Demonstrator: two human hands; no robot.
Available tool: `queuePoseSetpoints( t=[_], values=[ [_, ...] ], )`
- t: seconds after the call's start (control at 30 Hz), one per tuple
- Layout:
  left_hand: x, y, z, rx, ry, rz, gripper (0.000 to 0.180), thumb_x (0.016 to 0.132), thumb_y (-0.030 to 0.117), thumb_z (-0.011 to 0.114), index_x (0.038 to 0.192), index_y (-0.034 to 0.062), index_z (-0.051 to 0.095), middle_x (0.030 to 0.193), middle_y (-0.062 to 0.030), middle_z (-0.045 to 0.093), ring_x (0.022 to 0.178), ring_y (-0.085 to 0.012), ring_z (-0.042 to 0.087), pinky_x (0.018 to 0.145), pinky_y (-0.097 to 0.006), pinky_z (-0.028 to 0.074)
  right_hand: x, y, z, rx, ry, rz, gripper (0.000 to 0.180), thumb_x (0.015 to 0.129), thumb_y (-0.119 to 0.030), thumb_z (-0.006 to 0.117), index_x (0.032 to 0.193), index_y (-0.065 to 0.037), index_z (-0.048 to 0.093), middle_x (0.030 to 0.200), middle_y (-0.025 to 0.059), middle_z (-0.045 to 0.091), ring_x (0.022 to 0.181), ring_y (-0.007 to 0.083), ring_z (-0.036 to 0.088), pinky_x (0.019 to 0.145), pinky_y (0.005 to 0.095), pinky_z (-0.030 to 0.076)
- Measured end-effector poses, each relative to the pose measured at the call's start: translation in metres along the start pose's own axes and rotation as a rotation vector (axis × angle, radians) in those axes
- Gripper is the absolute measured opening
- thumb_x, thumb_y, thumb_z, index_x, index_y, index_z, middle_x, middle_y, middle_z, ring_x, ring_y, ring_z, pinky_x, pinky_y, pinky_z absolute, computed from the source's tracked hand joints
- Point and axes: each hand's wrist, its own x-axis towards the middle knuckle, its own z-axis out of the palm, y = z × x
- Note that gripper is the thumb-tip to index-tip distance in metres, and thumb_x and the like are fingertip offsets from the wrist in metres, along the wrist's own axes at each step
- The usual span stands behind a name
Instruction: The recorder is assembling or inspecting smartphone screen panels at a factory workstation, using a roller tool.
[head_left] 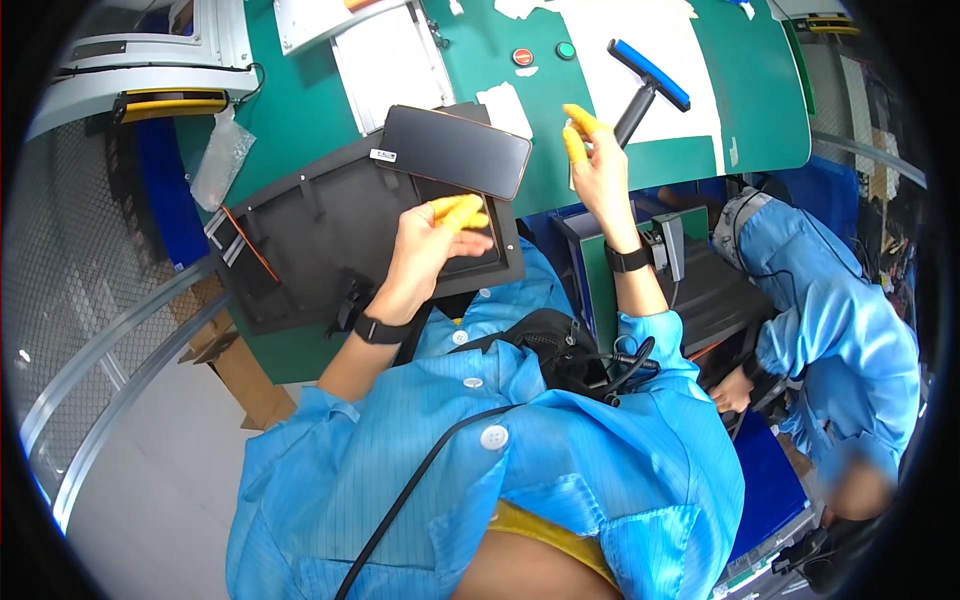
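**A:** Look at the left hand (432, 245) first. What are the fingers doing?

**B:** The fingers have yellow finger covers (458, 210) on the tips. They are bent and close together, right at the near edge of the dark flat screen panel (457, 150). I cannot tell if they pinch the edge or only touch it.

**A:** Where is the panel?

**B:** It lies tilted across the top corner of the black tray (330, 235), and the tray sits on the green table (300, 130). One end of the panel sticks out past the tray.

**A:** And the right hand (600, 175)?

**B:** It is up in the air, apart from the panel. Its fingers are partly open and hold nothing that I can see. The tool with the blue head and black handle (648, 80) is just beside the fingertips, but I cannot tell if they touch it.

**A:** How should the person handle the panel?

**B:** I think only by the edges, with the covered tips, so the shiny face stays clean. Keep it flat and go slowly, so a corner does not bump the tray.

**A:** What else is there?

**B:** White papers (390, 60) on the table, a red button (523, 57) and a green button (566, 50). Another person in a blue coat (840, 330) is on the right.
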Motion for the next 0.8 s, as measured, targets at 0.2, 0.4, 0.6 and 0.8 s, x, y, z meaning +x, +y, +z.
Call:
queuePoseSetpoints(
  t=[0.2,0.4,0.6,0.8],
  values=[
    [0.016,0.0,0.005,-0.277,0.041,0.017,0.023,0.082,0.012,0.054,0.096,-0.0047,0.047,0.086,-0.0187,0.057,0.077,-0.028,0.062,0.069,-0.032,0.053,-0.003,-0.035,0.01,0.638,-0.421,0.251,0.022,0.082,-0.003,0.05,0.102,0.002,0.056,0.084,0.0057,0.06,0.067,0.0089,0.054,0.063,0.0202,0.044],
    [-0.026,0.002,0.01,-0.204,0.137,0.288,0.029,0.08,0.001,0.054,0.105,0.0014,0.04,0.092,-0.0125,0.056,0.081,-0.0189,0.059,0.069,-0.031,0.053,-0.03,-0.072,-0.016,0.817,-0.472,0.425,0.022,0.08,0.001,0.052,0.101,0.004,0.057,0.088,0.0098,0.061,0.072,0.013,0.058,0.067,0.023,0.048],
    [-0.056,0.032,-0.001,-0.074,0.053,0.42,0.038,0.079,-0.002,0.053,0.114,0.0003,0.038,0.093,-0.0124,0.058,0.082,-0.0163,0.059,0.068,-0.027,0.052,-0.042,-0.094,-0.019,0.867,-0.439,0.371,0.022,0.078,0.0,0.055,0.099,0.005,0.056,0.085,0.0112,0.061,0.069,0.0151,0.06,0.067,0.0241,0.05],
    [-0.056,0.036,-0.019,-0.148,-0.028,0.43,0.033,0.08,0.0,0.053,0.11,-0.0009,0.04,0.088,-0.0128,0.059,0.08,-0.019,0.061,0.067,-0.031,0.054,-0.041,-0.118,-0.025,0.919,-0.489,0.39,0.022,0.078,0.0,0.055,0.099,0.008,0.055,0.084,0.012,0.061,0.07,0.0168,0.061,0.068,0.0256,0.051]
  ],
)
